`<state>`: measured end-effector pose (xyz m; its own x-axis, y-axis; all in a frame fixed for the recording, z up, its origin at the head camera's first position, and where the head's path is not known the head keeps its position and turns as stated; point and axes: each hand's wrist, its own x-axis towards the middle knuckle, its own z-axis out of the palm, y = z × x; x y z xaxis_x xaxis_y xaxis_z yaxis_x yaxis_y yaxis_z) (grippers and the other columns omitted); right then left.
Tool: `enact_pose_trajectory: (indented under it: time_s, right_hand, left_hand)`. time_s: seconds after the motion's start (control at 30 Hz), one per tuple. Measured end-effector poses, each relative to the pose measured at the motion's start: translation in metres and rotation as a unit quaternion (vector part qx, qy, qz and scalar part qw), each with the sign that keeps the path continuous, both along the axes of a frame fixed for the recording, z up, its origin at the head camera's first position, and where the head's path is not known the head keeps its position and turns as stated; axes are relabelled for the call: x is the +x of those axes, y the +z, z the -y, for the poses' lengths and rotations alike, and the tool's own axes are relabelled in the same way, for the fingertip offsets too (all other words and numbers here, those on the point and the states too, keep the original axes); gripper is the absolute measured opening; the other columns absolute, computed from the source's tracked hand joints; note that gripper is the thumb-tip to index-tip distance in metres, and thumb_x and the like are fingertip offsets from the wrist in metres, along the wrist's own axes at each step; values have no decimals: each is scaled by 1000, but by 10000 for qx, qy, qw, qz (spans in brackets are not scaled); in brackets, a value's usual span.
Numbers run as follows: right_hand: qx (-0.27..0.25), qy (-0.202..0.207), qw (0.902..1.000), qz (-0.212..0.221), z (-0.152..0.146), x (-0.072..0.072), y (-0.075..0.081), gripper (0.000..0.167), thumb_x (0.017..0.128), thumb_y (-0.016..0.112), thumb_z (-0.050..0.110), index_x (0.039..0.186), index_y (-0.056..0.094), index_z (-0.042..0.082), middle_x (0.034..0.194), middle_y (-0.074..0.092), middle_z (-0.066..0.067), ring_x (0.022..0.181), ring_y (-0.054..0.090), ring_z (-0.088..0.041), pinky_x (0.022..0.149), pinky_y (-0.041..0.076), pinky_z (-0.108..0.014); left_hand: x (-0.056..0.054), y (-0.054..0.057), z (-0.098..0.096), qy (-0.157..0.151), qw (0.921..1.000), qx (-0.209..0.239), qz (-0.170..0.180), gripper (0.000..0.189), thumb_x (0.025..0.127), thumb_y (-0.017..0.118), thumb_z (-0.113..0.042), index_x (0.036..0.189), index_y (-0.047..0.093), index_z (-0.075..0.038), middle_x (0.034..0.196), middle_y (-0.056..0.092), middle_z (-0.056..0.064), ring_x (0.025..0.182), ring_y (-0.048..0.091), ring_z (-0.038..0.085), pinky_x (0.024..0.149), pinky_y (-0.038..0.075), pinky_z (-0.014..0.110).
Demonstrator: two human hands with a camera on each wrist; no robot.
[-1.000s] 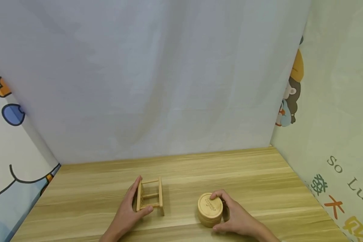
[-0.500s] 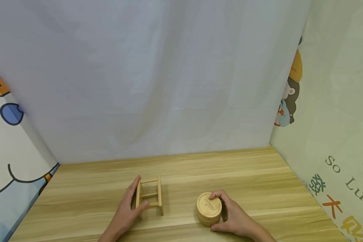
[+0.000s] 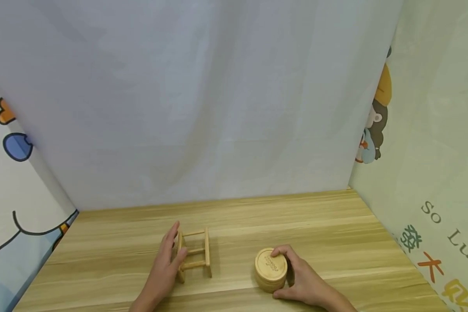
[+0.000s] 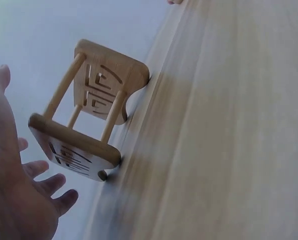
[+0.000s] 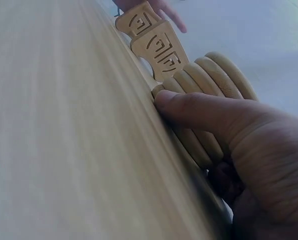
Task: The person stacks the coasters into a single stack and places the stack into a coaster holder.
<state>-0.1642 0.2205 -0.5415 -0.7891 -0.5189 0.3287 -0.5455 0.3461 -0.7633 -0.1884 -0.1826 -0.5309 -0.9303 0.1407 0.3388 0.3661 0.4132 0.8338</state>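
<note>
A small bamboo coaster rack [image 3: 207,256] stands on the table, two end panels joined by thin rods. My left hand [image 3: 160,271] is beside its left panel, fingers extended. In the left wrist view, the hand [image 4: 16,180] has its fingers spread, with a gap between thumb and rack [image 4: 104,80]. To the right, my right hand [image 3: 305,279] grips a stack of round bamboo coasters [image 3: 271,266], lettering on the top one. Its thumb [image 5: 199,105] lies along the near side of the stack [image 5: 204,77] in the right wrist view; the far fingers are mostly hidden.
The wood-grain table [image 3: 234,216] runs back to a pale grey curtain [image 3: 218,108]. Printed panels close off the sides: a cartoon one [image 3: 19,186] on the left and a pale green one with lettering [image 3: 433,143] on the right. Table surface lies between rack and stack.
The left thumb has come back off the rack's front rod toward the left panel, and the left fingers have straightened and eased away. The right hand and the coasters stay in place.
</note>
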Motion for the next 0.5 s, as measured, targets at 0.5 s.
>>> enact_pose_trajectory:
  time_s: [0.5]
  right_hand:
    - [15,-31,9998,-202,1,0,-1,85,80,103,28,144,47,20,148,63,-8,140,60,-19,118,45,-24]
  left_hand:
    - [15,21,-28,-125,9958,-189,-888,75,111,64,-18,177,29,-19,179,31,17,161,31,52,115,30,88]
